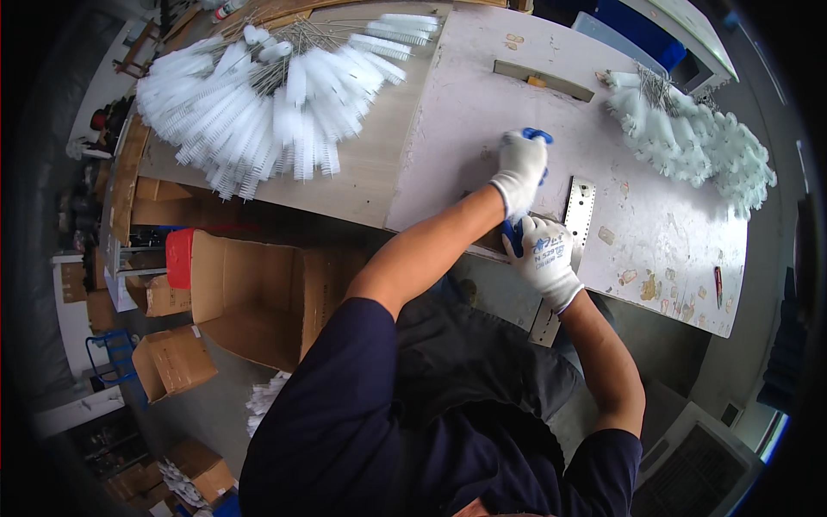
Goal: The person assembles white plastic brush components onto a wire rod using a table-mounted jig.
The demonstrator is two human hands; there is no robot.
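Both of my hands wear white knit gloves with blue-coated palms. My left hand (522,165) is closed in a fist over the pale worktable (482,112), knuckles up. Closer to the table's front edge, my right hand (548,257) is also closed, its blue thumb just below the left wrist. A trace of white shows between the hands, but what they hold is hidden. Beside my right hand, a perforated metal strip (581,211) lies across the table edge. Farther back is a flat bar (544,79) with a small yellow block at its middle.
White wire-handled brushes (293,103) are fanned out at the left. Another pile of pale brushes (689,138) lies at the right. A thin red tool (718,286) rests near the right corner. An open cardboard box (250,293) stands below the table's left part.
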